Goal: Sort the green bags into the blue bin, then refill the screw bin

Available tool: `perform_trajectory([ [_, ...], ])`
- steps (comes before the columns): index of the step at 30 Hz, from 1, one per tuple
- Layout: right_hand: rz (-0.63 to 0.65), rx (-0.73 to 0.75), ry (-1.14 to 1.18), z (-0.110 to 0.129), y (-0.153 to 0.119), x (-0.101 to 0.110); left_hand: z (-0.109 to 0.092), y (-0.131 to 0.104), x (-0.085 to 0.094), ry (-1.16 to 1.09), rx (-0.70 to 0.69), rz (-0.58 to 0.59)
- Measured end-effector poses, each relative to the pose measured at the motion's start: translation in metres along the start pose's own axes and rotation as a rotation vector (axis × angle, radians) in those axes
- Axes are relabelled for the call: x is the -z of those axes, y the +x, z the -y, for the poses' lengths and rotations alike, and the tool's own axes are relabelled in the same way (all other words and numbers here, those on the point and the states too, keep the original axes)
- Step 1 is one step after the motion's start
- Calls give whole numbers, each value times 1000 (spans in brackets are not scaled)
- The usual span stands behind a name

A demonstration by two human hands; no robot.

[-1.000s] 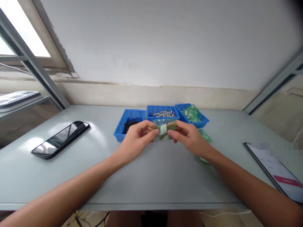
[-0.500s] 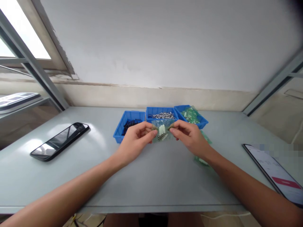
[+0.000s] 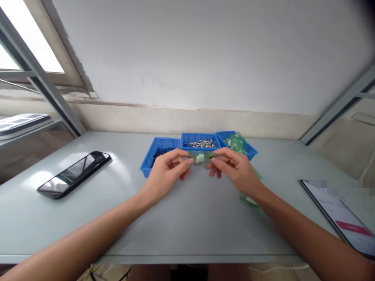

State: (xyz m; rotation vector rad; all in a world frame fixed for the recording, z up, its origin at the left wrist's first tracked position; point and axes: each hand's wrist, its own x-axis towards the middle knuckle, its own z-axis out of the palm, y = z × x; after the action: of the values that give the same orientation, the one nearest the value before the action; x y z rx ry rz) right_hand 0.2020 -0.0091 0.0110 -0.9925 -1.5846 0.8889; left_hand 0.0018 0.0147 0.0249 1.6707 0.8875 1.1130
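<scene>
A small clear green plastic bag (image 3: 200,158) is stretched between my two hands above the table, with pale wall plugs visible inside. My left hand (image 3: 168,168) pinches its left end between thumb and forefinger. At the other end, my right hand (image 3: 231,166) grips it the same way, its lower fingers loosely curled. Just behind the bag stands a blue bin of silvery screws (image 3: 202,143). Left of that, partly covered by my left hand, is a blue bin (image 3: 149,156) holding dark pieces. A third blue bin (image 3: 252,150) contains green plastic bags (image 3: 236,142).
Filled green bags (image 3: 250,201) lie beside and partly under my right forearm. A black phone (image 3: 74,175) rests on the left of the grey table (image 3: 175,230). Another phone (image 3: 336,214) with a lit screen lies at right. Metal posts flank the table.
The bag has tilted and folded to a narrow strip, so the metal pieces seen inside it earlier hardly show. Both hands keep their hold at nearly the same place.
</scene>
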Motion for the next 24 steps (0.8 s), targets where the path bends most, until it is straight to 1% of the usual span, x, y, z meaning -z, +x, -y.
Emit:
perform_trajectory([
  [3, 22, 29, 8, -1, 1, 3, -2, -1, 0, -79, 26, 21],
  [5, 18, 51, 8, 0, 1, 5, -2, -2, 1, -108, 18, 20],
  [11, -60, 19, -108, 3, 1, 1, -1, 0, 2, -54, 37, 23],
  [15, -67, 35, -149, 2, 1, -2, 1, 1, 0, -142, 40, 23],
  [18, -41, 59, -245, 2, 2, -3, 2, 2, -1, -242, 65, 32],
  [21, 31, 154, -331, 0, 2, -4, 3, 1, -1, -256, 75, 66],
  [24, 89, 200, -313, -3, 1, -7, 3, -1, -3, -238, 51, 92],
])
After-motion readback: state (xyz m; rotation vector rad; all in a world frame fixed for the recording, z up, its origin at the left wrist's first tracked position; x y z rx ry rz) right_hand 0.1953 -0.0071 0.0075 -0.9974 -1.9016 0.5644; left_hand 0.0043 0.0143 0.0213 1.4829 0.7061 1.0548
